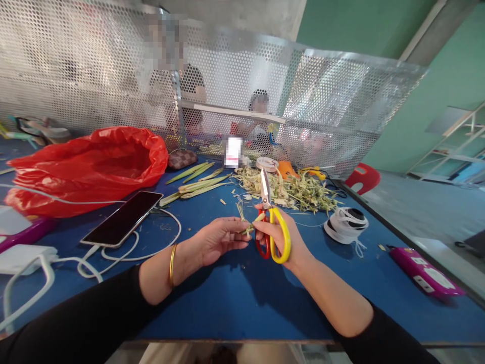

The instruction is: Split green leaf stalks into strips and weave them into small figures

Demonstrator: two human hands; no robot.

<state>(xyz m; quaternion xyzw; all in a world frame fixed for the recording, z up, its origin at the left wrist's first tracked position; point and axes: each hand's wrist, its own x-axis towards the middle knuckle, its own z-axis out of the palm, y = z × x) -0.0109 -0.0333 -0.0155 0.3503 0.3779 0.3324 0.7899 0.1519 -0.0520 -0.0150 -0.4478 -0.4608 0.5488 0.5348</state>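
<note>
"What was going on over the smooth blue table?"

"The left hand pinched a small, fibrous stalk; the right hand, just beside it, touched the stalk too while gripping scissors with rounded red and yellow handles."

"And around them?"

"Beyond, a frizzy, tangled heap of pale scraps, with long, flat leaves to its left. Further left sat a crumpled, glossy red bag; on the right, a spool wound with white string."
</note>
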